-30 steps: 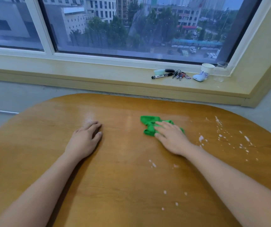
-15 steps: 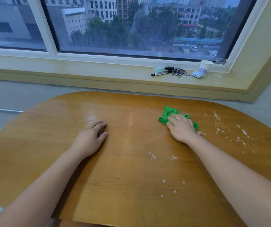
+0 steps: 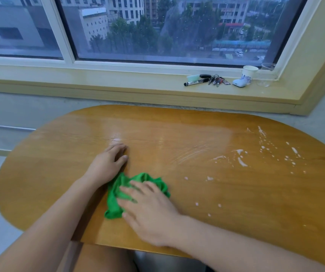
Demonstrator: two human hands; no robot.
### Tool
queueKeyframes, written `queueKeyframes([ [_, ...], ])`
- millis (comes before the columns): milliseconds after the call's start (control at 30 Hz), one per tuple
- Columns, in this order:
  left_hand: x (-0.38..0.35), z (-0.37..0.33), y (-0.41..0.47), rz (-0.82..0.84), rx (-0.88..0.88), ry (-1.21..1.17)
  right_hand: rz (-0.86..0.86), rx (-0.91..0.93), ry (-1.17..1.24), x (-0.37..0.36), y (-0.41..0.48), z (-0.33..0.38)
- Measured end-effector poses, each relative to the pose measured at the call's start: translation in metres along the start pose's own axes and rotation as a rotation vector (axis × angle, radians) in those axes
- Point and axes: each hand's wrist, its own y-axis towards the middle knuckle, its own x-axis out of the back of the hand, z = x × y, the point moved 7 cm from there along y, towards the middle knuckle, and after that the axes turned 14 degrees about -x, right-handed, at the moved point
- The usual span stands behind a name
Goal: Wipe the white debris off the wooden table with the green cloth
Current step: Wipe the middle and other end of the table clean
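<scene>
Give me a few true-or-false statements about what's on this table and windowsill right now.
1. The right hand presses flat on the green cloth. True.
2. The left hand holds the cloth. False: it rests flat on the wooden table, beside the cloth.
3. Most white debris lies right of the cloth. True.
4. The keys lie on the table. False: they lie on the windowsill.
5. A paper cup stands on the windowsill. True.
</scene>
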Motion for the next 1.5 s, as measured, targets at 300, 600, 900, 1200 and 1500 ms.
queueKeyframes([
  [300,-0.014,-0.013,0.001,0.017,-0.012,0.039,0.067,0.195,0.095,0.003,-0.052,0.007],
  [600,-0.042,-0.068,0.018,0.052,-0.122,0.023,0.003,-0.195,0.023,0.026,-0.047,-0.132],
  [900,-0.072,-0.115,0.027,0.09,-0.179,0.034,-0.093,-0.681,0.005,0.06,-0.093,-0.314],
  [1200,-0.079,-0.122,0.027,0.054,-0.227,0.117,-0.157,-0.838,-0.009,0.06,-0.113,-0.338],
  [1500,-0.079,-0.122,0.028,0.073,-0.231,0.131,-0.055,-0.365,-0.008,0.025,-0.114,-0.141],
])
